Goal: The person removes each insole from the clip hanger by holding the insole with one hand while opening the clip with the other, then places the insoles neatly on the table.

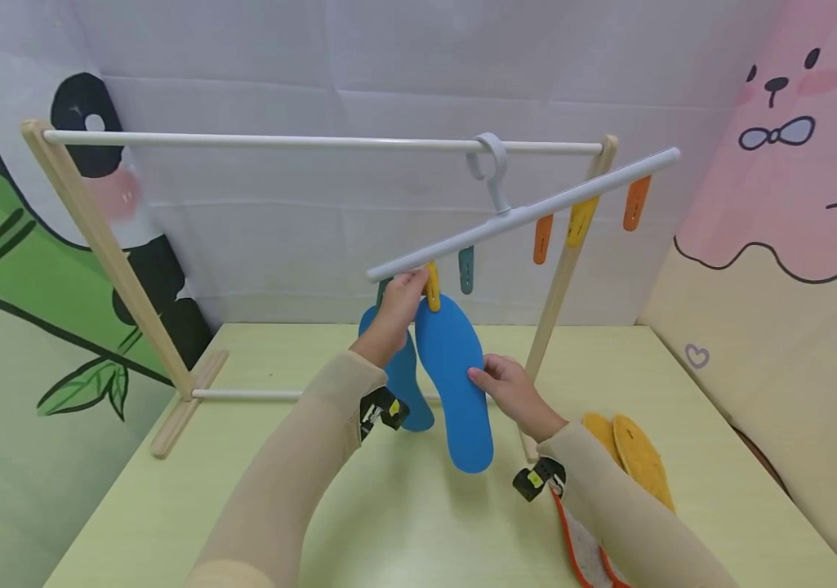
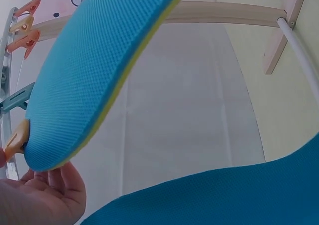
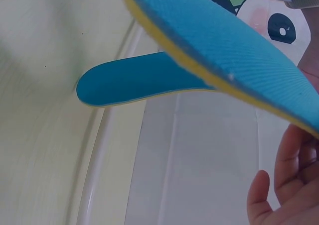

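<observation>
My left hand (image 1: 398, 312) is at the low end of a tilted pale hanger (image 1: 565, 198), pinching a yellow clip (image 1: 433, 287). In the left wrist view that clip (image 2: 18, 138) meets the end of a blue insole (image 2: 99, 60). My right hand (image 1: 515, 394) grips the same insole (image 1: 456, 392) by its right edge, thumb on the front face. A second blue insole (image 1: 405, 380) hangs partly behind my left arm, below a dark green clip (image 1: 383, 290). Yellowish edging shows on both insoles in the right wrist view.
The hanger's hook (image 1: 493, 163) is at the white top rail (image 1: 300, 142) of a wooden-legged rack. Other clips, including a teal clip (image 1: 466, 269) and an orange clip (image 1: 636, 202), hang along the hanger. Mustard insoles (image 1: 642, 459) and red-edged grey ones (image 1: 583, 549) lie right.
</observation>
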{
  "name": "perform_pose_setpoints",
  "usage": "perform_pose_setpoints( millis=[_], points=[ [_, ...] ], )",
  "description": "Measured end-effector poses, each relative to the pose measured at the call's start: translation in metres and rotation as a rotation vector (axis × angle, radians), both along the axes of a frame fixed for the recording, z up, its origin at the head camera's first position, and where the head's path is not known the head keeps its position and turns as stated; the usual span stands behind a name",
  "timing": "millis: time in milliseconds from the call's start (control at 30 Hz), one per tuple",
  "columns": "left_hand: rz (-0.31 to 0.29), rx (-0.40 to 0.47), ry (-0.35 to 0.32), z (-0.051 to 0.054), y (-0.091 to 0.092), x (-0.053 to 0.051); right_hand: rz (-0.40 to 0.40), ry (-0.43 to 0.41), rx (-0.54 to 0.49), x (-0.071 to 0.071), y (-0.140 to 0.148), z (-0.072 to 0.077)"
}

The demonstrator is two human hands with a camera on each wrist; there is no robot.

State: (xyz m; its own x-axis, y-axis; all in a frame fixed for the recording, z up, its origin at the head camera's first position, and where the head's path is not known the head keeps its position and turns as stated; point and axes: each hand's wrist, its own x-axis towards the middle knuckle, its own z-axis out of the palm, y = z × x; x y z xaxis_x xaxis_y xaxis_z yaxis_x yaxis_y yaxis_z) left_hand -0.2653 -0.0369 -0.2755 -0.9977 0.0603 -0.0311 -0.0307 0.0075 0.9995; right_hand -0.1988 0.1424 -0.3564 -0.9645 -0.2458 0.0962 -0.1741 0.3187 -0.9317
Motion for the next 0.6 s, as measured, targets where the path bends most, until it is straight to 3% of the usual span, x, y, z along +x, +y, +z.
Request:
perform_pose_setpoints(
  millis=[600],
  points=[
    [0.019, 0.068, 0.009, -0.0015, 0.0045, 0.0004, -0.030, -0.025, -0.013, 0.0019, -0.0026, -0.0021]
  ],
)
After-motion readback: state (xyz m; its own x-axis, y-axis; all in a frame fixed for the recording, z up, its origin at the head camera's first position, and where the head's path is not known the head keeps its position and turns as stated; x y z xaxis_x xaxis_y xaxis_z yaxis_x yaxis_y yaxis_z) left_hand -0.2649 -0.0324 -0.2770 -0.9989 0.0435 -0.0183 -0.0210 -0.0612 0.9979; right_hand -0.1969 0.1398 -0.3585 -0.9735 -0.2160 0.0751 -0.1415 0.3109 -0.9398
